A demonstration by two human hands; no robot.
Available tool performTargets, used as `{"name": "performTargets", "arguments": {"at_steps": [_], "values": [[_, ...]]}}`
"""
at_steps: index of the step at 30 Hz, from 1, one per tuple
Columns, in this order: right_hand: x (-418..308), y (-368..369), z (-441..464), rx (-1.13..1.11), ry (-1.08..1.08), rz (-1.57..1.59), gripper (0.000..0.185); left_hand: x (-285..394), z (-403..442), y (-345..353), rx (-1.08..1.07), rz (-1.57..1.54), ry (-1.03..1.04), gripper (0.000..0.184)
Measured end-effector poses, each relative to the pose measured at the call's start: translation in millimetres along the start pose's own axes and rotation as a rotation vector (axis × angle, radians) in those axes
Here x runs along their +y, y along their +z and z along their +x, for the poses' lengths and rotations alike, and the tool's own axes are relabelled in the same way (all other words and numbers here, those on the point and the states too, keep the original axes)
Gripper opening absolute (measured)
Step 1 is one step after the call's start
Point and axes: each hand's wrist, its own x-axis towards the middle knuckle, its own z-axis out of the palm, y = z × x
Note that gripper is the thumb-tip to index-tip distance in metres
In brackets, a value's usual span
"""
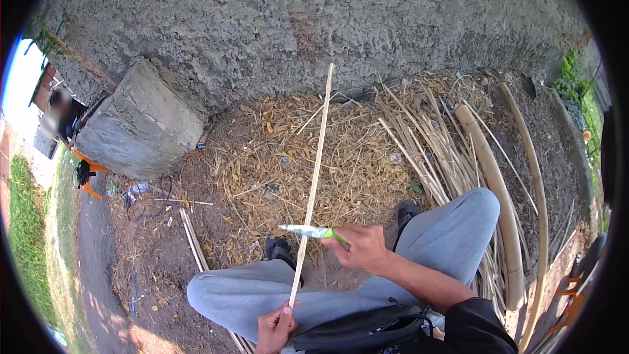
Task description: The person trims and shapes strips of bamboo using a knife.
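A long pale bamboo strip (pixel 319 151) slants up from my lap toward the wall. Its near end is gripped in my left hand (pixel 275 329), with the thumb lying along it. My right hand (pixel 362 246) is closed round the green handle of a knife (pixel 304 230). The blade points left and crosses the strip a little above a joint in the bamboo; whether its edge is biting into the strip I cannot tell. Most of the handle is hidden by my fingers.
Many split bamboo strips (pixel 426 144) lie in a pile at the right, beside a thick bamboo pole (pixel 491 203) and a thinner curved pole (pixel 532 183). Shavings (pixel 262 177) cover the ground ahead. A rough wall (pixel 314 19) stands behind, with a concrete block (pixel 144 121) and a person (pixel 65 115) at left.
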Motion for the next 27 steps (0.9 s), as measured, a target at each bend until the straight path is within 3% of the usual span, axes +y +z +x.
{"name": "performTargets", "arguments": {"at_steps": [1,4,8,11,12,15,18,20,21,26,27], "values": [[21,0,12,0.080,0.109,-0.027,0.023,-3,-3,0,-0.004,-0.003,0.001,0.046],[41,-9,27,0.087,0.136,-0.115,0.025,-15,-15,0,0.044,0.119,-0.013,0.044],[9,-6,4,0.015,-0.030,0.004,0.024,-22,-16,-10,0.022,-0.045,-0.100,0.042],[64,-8,27,0.082,0.306,-0.137,0.025,-35,-29,-17,-0.046,0.002,-0.092,0.039],[75,-11,34,0.085,0.323,-0.132,0.025,-49,-33,-23,-0.069,0.028,-0.092,0.038],[87,-23,42,0.169,0.319,-0.207,0.024,-67,-48,-32,-0.057,-0.040,-0.126,0.036],[77,-23,34,0.134,0.152,-0.099,0.027,-53,-58,-44,-0.061,-0.131,-0.231,0.033],[88,-23,35,0.130,0.317,-0.155,0.029,-55,-68,-50,-0.091,-0.148,-0.238,0.035],[106,-26,44,0.132,0.520,-0.164,0.031,-52,-72,-47,-0.092,-0.116,-0.205,0.039],[114,-22,46,0.013,0.497,-0.269,0.032,-56,-71,-53,-0.050,-0.104,-0.216,0.040],[107,-19,41,0.027,0.309,-0.234,0.033,-58,-70,-55,-0.056,-0.106,-0.182,0.040]]}}
